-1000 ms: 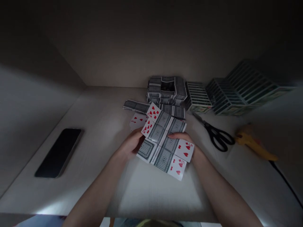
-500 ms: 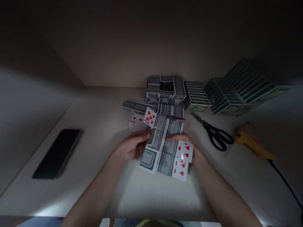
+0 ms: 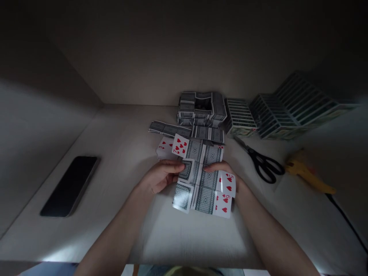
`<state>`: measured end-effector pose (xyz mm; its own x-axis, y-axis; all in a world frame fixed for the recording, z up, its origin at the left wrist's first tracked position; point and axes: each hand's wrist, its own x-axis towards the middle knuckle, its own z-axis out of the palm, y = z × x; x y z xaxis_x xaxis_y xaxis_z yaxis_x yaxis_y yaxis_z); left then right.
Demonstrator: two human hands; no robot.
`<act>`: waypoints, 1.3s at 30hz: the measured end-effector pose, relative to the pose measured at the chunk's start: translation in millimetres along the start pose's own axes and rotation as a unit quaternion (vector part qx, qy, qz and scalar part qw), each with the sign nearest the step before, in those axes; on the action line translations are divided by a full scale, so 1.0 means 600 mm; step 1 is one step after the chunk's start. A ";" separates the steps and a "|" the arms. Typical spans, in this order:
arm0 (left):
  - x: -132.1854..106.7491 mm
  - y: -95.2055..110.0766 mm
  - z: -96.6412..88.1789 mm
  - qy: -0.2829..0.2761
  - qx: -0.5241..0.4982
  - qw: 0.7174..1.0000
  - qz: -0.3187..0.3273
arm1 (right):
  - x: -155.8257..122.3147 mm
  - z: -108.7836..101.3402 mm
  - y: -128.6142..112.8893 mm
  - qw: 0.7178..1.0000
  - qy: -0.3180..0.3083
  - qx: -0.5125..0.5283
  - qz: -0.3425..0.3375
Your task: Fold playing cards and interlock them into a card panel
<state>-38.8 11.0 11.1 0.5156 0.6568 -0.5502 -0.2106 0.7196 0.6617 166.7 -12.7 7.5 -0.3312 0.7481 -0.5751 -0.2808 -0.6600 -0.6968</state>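
Green-backed playing cards (image 3: 198,180), joined edge to edge in a flat lattice, are gripped between both hands in front of the wearer on a pale laminate desk (image 3: 120,134). The left hand (image 3: 161,177) is half-closed on the lattice's left side; the right hand (image 3: 221,168) is curved over its right side. A 7 of hearts (image 3: 180,145) juts upper left, with a 5 of hearts (image 3: 227,183) and 6 of hearts (image 3: 222,205) lower right. Folded card blocks (image 3: 201,109) sit just beyond; black-handled scissors (image 3: 263,165) lie right, a smartphone (image 3: 69,186) well left.
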 end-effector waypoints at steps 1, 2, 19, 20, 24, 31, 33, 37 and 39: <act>0.000 0.000 0.001 0.004 0.003 1.000 0.004 | 0.000 0.001 -0.001 1.000 -0.007 0.008 0.005; -0.001 0.000 0.002 0.008 0.007 1.000 0.007 | 0.000 0.002 -0.002 1.000 -0.017 0.017 0.015; -0.002 -0.001 0.024 0.108 0.010 0.994 0.030 | -0.013 0.016 -0.017 0.998 -0.033 0.031 0.032; -0.001 -0.002 0.025 0.120 0.013 0.992 0.036 | -0.012 0.015 -0.016 0.998 -0.031 0.034 0.031; 0.005 -0.013 0.025 0.152 0.036 0.984 0.082 | -0.002 0.008 -0.007 0.998 -0.012 0.045 0.037; 0.015 -0.027 0.017 0.205 0.279 0.917 0.199 | 0.009 0.004 0.003 0.998 -0.018 0.044 0.033; 0.016 -0.026 0.016 0.206 0.352 0.885 0.225 | 0.008 0.009 -0.001 0.998 -0.006 0.040 0.038; 0.017 -0.027 0.018 0.197 0.407 0.859 0.241 | 0.005 0.018 -0.006 0.999 0.013 0.029 0.038; 0.018 -0.028 0.021 0.202 0.413 0.853 0.246 | 0.005 0.020 -0.005 0.999 0.020 0.029 0.025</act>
<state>-19.4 3.4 0.3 0.1691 0.9778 -0.1235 0.4246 0.0408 0.9045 155.7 -9.7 13.0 -0.3091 0.7160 -0.6260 -0.3179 -0.6981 -0.6415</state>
